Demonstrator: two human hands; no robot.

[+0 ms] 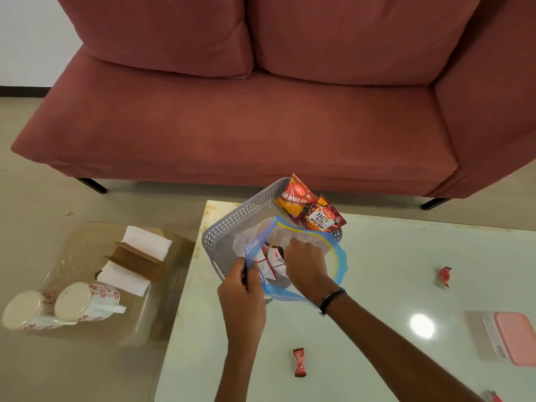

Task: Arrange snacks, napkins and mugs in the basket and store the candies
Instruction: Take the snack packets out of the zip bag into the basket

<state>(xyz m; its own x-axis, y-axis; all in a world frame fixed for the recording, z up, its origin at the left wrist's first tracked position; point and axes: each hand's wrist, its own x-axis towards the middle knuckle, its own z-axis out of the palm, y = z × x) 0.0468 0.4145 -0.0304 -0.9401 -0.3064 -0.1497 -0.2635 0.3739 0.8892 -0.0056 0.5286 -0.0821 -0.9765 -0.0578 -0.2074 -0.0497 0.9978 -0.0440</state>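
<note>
At the frame's centre, the left hand (pixel 242 288) pinches the rim of a clear blue-edged zip bag (pixel 333 250) over the grey perforated plastic basket (pixel 232 224). The right hand (pixel 304 264) reaches inside with curled fingers; whether it grips anything cannot be told. Two red-wrapped candies (pixel 299 362) lie apart on the white table (pixel 406 271), lower right.

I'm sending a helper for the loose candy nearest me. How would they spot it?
On the white table, look at the near edge, below the grey basket. A red-wrapped candy lies alone there, just right of the left hand's forearm. Another red candy lies farther right, beyond the right arm.
</note>
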